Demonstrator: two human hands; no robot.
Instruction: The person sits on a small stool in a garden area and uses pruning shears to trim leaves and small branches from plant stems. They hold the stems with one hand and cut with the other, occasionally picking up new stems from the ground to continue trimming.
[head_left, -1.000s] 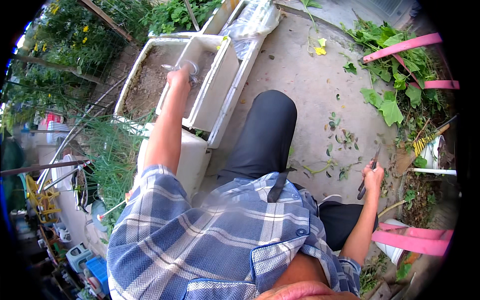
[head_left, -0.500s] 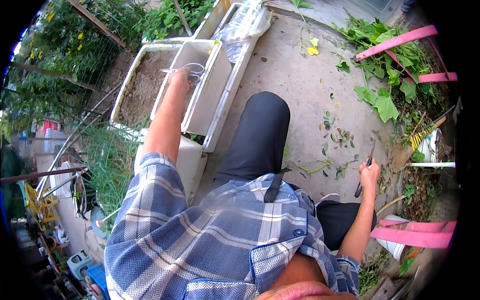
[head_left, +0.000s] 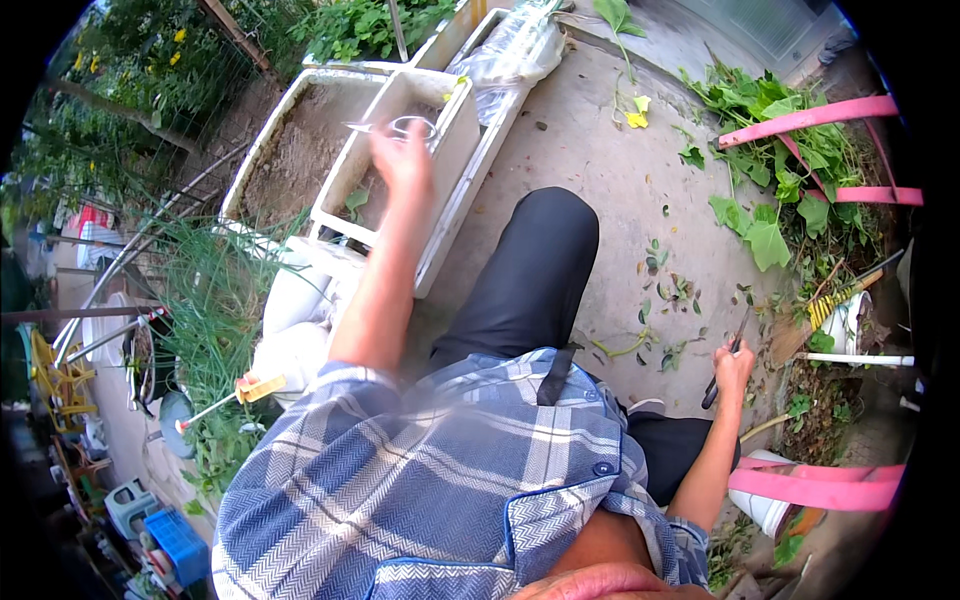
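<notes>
My left hand (head_left: 403,165), blurred by motion, is closed on silver scissors (head_left: 415,127) over a narrow white foam box (head_left: 455,130). The finger loops show beyond my fingers, with the blades pointing left. A few green leaves (head_left: 357,200) lie inside that box. Low on the right, my right hand (head_left: 735,370) grips a slim dark-handled tool (head_left: 711,394); its thin end points away from me, and its exact kind is unclear. Beneath the narrow box stands a wider white foam planter (head_left: 262,120) filled with soil.
Clear plastic sheeting (head_left: 520,55) covers the far end of the planters. Cut leafy vines (head_left: 765,235) lie at the right by pink curved bands (head_left: 810,122). Loose leaves (head_left: 680,290) dot the concrete. Spiky green plants (head_left: 205,310) and a white spray bottle (head_left: 285,365) are at left.
My left hand has shifted right and nearer across the narrow box, with the scissors moving too. The view has turned slightly, bringing the spray bottle into sight. My right hand keeps its hold.
</notes>
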